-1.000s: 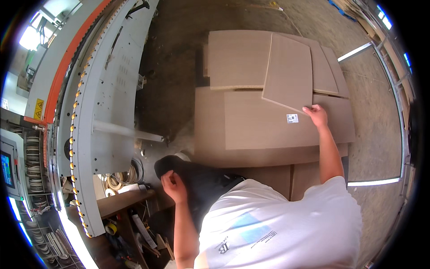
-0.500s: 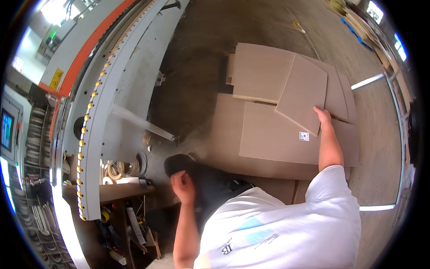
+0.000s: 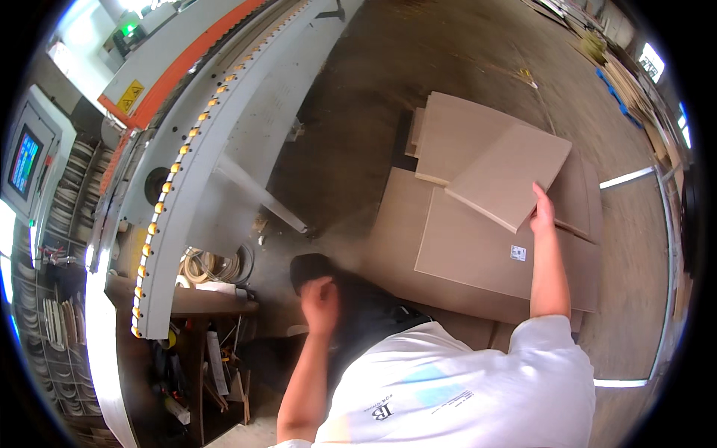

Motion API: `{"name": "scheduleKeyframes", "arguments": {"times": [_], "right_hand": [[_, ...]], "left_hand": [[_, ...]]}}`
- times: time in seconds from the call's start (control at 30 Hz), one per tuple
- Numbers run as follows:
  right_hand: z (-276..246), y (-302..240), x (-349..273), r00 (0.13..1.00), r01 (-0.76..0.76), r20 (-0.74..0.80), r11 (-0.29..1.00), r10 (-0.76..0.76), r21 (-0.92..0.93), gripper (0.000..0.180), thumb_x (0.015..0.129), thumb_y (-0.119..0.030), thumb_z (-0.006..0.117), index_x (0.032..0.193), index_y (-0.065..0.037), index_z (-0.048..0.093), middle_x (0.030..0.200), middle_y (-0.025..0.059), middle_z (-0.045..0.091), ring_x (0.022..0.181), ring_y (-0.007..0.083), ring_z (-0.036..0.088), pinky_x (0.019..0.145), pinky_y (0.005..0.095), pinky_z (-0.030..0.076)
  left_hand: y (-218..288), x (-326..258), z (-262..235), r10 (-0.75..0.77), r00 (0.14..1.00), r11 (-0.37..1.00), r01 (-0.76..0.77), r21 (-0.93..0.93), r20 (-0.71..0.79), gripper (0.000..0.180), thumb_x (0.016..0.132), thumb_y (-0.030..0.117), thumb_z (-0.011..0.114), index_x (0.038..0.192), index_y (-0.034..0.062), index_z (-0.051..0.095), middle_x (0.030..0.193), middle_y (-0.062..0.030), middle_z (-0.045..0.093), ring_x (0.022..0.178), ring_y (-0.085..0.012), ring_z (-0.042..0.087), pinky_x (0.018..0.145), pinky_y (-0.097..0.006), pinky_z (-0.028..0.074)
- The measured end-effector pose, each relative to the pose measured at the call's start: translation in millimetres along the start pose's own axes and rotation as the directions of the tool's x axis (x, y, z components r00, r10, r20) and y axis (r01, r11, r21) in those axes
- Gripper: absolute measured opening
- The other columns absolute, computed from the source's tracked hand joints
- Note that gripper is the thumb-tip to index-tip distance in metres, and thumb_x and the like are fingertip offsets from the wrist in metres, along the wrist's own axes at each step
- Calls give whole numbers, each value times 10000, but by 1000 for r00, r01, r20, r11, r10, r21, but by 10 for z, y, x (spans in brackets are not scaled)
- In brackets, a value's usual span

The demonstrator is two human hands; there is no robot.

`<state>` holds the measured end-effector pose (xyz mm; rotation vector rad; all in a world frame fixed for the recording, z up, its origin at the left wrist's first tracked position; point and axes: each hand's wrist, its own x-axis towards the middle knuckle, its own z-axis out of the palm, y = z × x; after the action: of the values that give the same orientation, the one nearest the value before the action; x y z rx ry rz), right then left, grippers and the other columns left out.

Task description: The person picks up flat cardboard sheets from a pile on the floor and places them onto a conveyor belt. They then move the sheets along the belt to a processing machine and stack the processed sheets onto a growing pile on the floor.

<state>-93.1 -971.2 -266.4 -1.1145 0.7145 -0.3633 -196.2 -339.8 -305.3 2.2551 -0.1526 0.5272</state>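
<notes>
My right hand [image 3: 544, 209] grips the right edge of a brown flat panel [image 3: 511, 175], thumb along the edge and fingers partly hidden. The panel is tilted above a stack of similar boards, its near edge showing its thickness. Below it lies a larger brown board [image 3: 467, 243], with a small white label [image 3: 517, 254] near my right wrist. Another board [image 3: 455, 138] sits behind, partly covered by the held panel. My left hand [image 3: 320, 305] hangs in front of my dark trousers, fingers curled, with nothing visible in them.
On the left stands a long grey machine [image 3: 246, 119] with a row of yellow rollers [image 3: 184, 149] and a slanted leg [image 3: 261, 196]. A screen [image 3: 26, 160] is at far left. Coiled hose [image 3: 209, 265] rests on a cluttered bench. A metal frame [image 3: 627, 178] lies right of the stack.
The panel in my right hand has turned and risen at its right side, its thick near edge now showing. My left hand remains curled by my leg. The view has shifted slightly.
</notes>
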Motion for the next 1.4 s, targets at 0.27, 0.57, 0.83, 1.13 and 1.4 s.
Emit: {"name": "scheduleKeyframes", "arguments": {"times": [0.27,0.57,0.83,1.13,1.4], "right_hand": [[838,93,-1565,977,109,193,990,-90,-92,423,928,-297,726,1215,10,676,1150,86,710,1053,197,675,914,355,532],[1822,59,-2863,720,343,685,914,-108,-216,244,925,-233,715,832,-7,711,760,-49,627,696,38,517,608,265,415],[2733,-34,-3780,-326,534,867,683,-376,497,488,915,-339,745,1241,21,700,1330,183,681,1164,334,695,967,415,559],[3106,248,-3866,-164,901,793,238,-587,363,673,855,-407,767,1403,-55,598,1474,158,582,1403,364,512,1162,519,388],[2714,612,-4353,-512,783,804,220,-303,582,876,864,-598,730,1478,-11,516,1559,231,471,1488,371,415,1224,525,295]], "left_hand": [[552,231,28,-328,875,845,440,-303,356,449,1013,280,667,1359,3,600,1259,-197,691,1004,-274,706,919,-363,549],[859,520,-79,-364,878,764,472,-440,312,538,1101,420,489,1408,-21,492,1277,-193,655,1137,-243,624,1020,-356,463],[773,426,-740,-561,785,464,562,-685,263,479,1137,404,361,1170,-9,600,1052,-81,647,959,-150,560,892,-329,475],[881,135,-1035,-564,735,253,587,-769,376,470,1129,406,380,1204,-3,599,1075,-81,655,973,-160,590,888,-342,496],[1044,125,-1008,-559,737,212,571,-793,381,465,1122,407,397,1233,3,598,1096,-82,662,986,-169,616,883,-354,514]]}}
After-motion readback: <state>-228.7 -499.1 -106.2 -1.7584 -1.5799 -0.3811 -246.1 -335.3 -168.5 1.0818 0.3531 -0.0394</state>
